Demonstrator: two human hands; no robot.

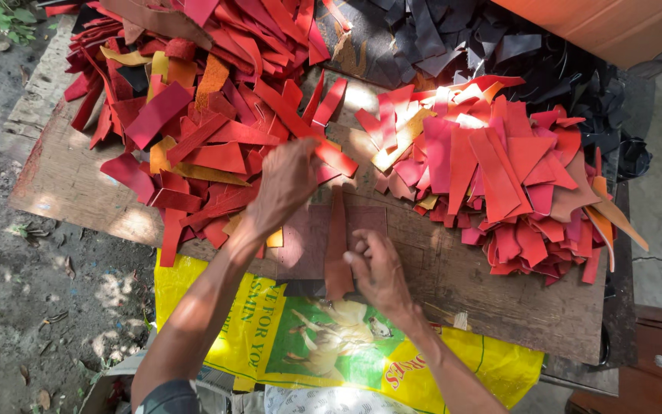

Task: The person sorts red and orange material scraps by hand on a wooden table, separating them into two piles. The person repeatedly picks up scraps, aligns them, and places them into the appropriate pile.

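Observation:
My right hand [381, 270] pinches the lower part of a long reddish-brown leather strip [336, 230] that lies upright on a wooden board [492, 295]. My left hand [285, 186] is blurred and reaches to the edge of the left pile of red leather scraps [193, 130]. Its fingers curl down onto the scraps near the top of the strip, and they hide what, if anything, they grip. A darker maroon leather piece [300, 245] lies flat under the strip.
A second pile of red, pink and orange scraps [515, 176] sits on the board at the right. Black leather scraps [461, 38] lie at the back. A yellow and green printed sack [308, 337] hangs below the board's near edge. Bare ground [9, 268] is at the left.

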